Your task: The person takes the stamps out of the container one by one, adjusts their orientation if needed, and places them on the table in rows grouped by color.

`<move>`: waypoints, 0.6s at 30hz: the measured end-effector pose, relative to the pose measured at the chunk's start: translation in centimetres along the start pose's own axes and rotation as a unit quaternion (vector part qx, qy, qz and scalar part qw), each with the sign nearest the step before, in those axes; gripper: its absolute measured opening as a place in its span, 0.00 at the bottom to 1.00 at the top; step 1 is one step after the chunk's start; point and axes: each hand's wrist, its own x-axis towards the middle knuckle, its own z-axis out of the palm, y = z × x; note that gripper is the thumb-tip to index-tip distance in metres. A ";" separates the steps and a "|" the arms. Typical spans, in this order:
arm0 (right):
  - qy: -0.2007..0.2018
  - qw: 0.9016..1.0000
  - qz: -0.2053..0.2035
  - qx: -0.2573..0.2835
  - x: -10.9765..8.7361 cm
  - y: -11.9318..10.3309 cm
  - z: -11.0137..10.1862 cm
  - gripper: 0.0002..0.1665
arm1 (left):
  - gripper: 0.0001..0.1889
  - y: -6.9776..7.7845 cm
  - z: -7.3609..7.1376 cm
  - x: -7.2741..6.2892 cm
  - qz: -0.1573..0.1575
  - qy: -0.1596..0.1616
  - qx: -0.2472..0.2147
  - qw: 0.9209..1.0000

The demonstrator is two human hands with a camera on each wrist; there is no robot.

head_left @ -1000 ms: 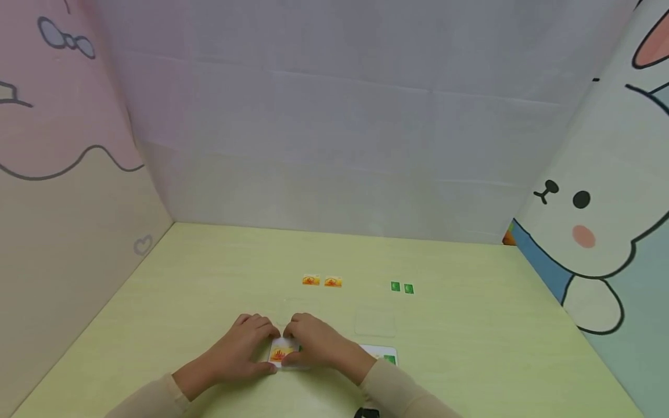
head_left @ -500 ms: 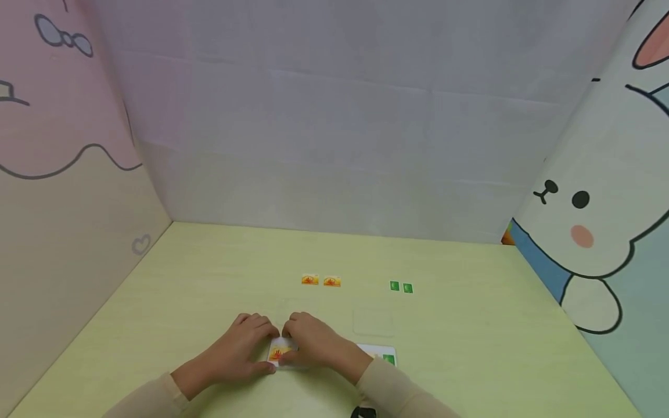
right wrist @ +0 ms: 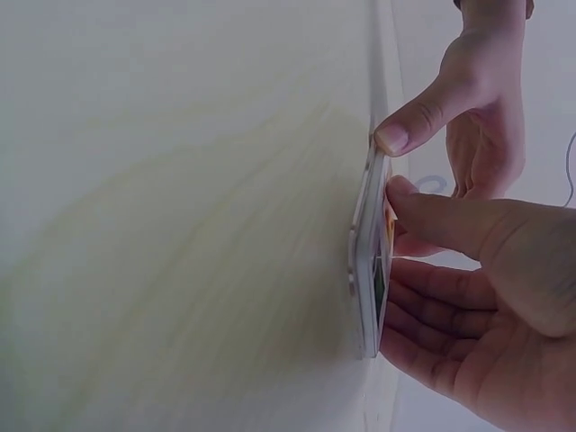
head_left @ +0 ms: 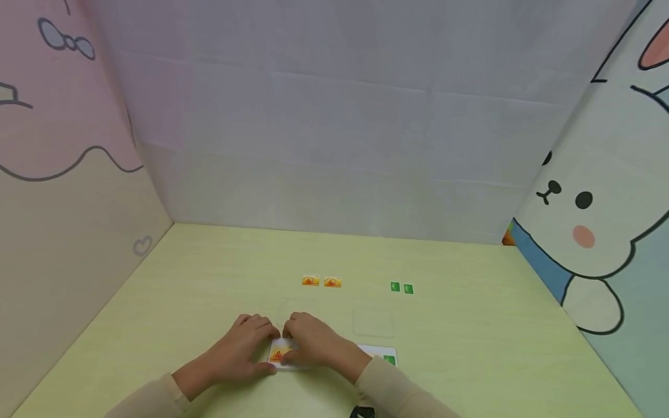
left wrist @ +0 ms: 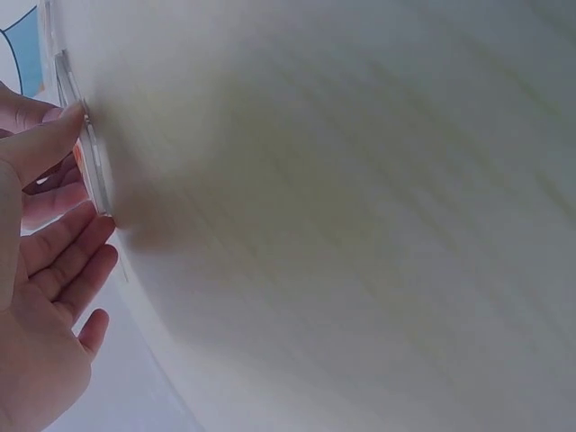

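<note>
A flat white card (head_left: 277, 343) with an orange picture on it lies low in the head view. It looks layered, with a clear plastic edge, and a green patch shows on its face in the right wrist view. My left hand (head_left: 241, 350) grips the card's left side, thumb at the near edge and fingertips at the far edge. From the right, my right hand (head_left: 317, 342) holds the same card (right wrist: 363, 279), its thumb on the face and its fingers at the far side. That hand covers much of the card's right part.
A second white card (head_left: 375, 350) with a green picture lies partly behind the right forearm. Two small orange pieces (head_left: 321, 281) and two green ones (head_left: 402, 288) lie farther back. A faint clear square (head_left: 373, 323) sits nearer. Printed cloth walls (head_left: 340, 145) enclose the table.
Both hands stay on the card in nearly the same pose. The head view shifts only slightly.
</note>
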 end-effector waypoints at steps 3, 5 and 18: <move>0.000 1.000 0.003 0.003 0.0 0.1 0.1 0.20 | 0.23 0.0 0.0 0.0 0.002 0.000 -0.002 1.000; 0.001 1.000 0.003 0.006 0.0 0.1 0.1 0.19 | 0.23 0.0 0.0 0.0 0.008 0.006 0.001 1.000; -0.007 1.000 0.003 0.022 0.1 0.4 -0.2 0.16 | 0.23 -0.2 0.1 0.0 0.016 0.019 0.003 1.000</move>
